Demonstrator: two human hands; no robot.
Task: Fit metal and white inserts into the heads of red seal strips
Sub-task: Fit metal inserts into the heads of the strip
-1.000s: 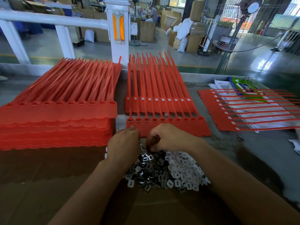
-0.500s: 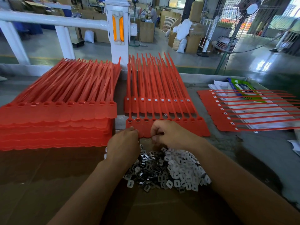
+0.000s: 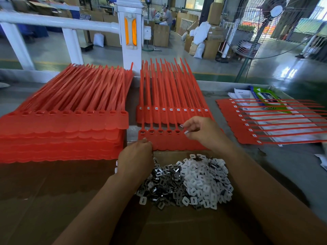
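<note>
Over seal strips, right hand seemingly pinches inserts; left hand touches them.

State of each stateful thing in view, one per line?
Left stack of red plastic seal strips: head sockets empty.
Near centre red strip sheet: five visible heads hold dark inserts.
Rear centre sheet: white inserts fitted.
Right sheet: white inserts fitted.
Metal and white insert pile: loose.
Left hand: at near sheet's edge; grip unclear.
Right hand: over its heads; grip unclear.

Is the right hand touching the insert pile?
Apart. Head view: the right hand is over the front red seal strip sheet, with red plastic and bare cardboard showing between it and the insert pile.
</note>
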